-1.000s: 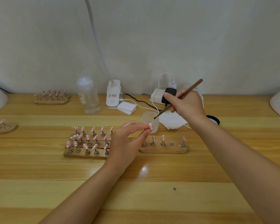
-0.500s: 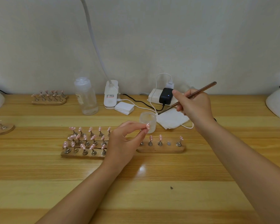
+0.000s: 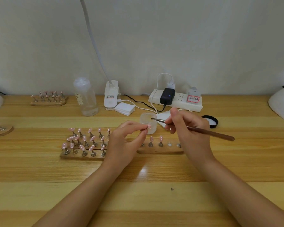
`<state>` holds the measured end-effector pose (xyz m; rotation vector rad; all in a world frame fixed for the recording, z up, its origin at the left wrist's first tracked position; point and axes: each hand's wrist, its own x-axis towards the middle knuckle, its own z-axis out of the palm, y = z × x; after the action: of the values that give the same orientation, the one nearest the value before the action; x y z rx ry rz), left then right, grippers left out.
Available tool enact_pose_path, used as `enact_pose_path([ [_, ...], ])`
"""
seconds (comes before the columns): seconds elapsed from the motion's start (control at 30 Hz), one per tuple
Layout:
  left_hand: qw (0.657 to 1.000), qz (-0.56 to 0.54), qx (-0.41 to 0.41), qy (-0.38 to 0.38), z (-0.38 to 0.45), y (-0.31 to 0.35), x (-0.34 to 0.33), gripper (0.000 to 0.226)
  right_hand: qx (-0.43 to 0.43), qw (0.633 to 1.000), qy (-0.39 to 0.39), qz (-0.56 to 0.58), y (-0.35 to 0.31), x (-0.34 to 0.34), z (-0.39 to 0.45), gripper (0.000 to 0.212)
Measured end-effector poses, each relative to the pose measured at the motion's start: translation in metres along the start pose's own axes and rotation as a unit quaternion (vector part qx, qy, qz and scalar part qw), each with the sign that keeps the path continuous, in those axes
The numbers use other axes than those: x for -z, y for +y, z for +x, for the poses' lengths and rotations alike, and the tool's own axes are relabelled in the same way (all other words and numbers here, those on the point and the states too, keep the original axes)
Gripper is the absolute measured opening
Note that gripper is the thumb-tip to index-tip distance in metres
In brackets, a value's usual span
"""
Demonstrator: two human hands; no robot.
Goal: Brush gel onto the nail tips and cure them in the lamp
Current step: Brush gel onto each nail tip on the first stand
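Two hands meet over the middle of the wooden table (image 3: 39, 174), and the next stroke turns on how brush and nail tip lie to each other. Behind them, wooden stands (image 3: 82, 155) hold rows of pink tips on metal posts, and a shorter stand (image 3: 161, 151) to the right has one bare post. The right hand (image 3: 189, 128) curls round the brush (image 3: 208, 132), whose long axis runs from lower right up to the left, its bristles over the mouth of the small clear gel jar (image 3: 148, 123). The left hand (image 3: 123, 141) pinches one pink, white-dotted nail tip (image 3: 149, 126) between thumb and fingertip, just in front of the jar and just below the bristles. The tip thus lies down and slightly left of the brush end, very near it, so the right hand seems to need only a short drop toward the left hand. Whether the bristles touch the gel cannot be told.
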<state>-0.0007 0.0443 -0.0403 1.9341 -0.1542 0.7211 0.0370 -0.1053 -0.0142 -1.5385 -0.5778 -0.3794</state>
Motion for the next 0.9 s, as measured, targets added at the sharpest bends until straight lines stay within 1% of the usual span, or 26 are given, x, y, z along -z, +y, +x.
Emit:
enact_pose_path([
  [0.17,1.0,0.006,-0.007,-0.001,-0.0004,-0.0008,0.0004,0.023,-0.007,1.0,0.015,-0.005,0.0028,-0.002,-0.0037,0.038],
  [0.53,1.0,0.001,-0.005,-0.001,-0.0005,-0.0007,0.0001,0.022,-0.013,0.999,0.028,-0.016,0.0067,-0.0062,-0.0048,0.039],
  [0.9,1.0,-0.002,-0.009,0.003,-0.0005,0.001,0.0002,0.026,-0.023,0.999,0.028,0.006,0.0034,-0.005,-0.0064,0.04],
])
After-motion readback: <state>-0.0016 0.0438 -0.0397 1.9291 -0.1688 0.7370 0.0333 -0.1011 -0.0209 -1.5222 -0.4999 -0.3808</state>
